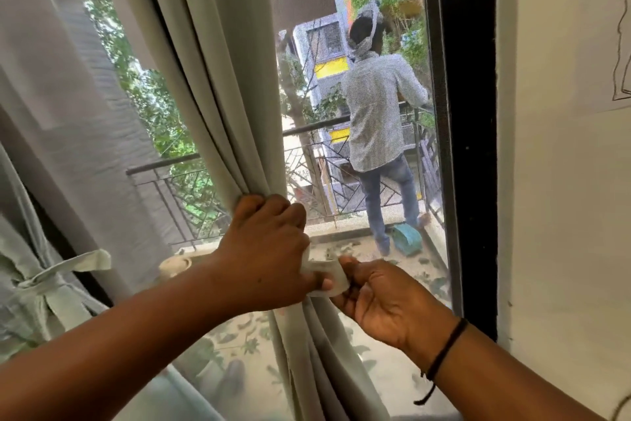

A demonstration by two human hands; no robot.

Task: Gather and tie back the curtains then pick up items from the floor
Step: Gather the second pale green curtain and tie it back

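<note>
Fingers (269, 216) of left hand (266, 250) clamped round gathered curtain (218, 96), right hand (382, 297) pinching tie strip (333, 275); knot unfinished, floor pickup outstanding.

No writing is showing anywhere that can be read. The yellow panel (330, 68) on the building outside is looking blank through the mesh, and the paper (611, 28) on the wall is showing only drawn lines, no letters or numbers.
</note>
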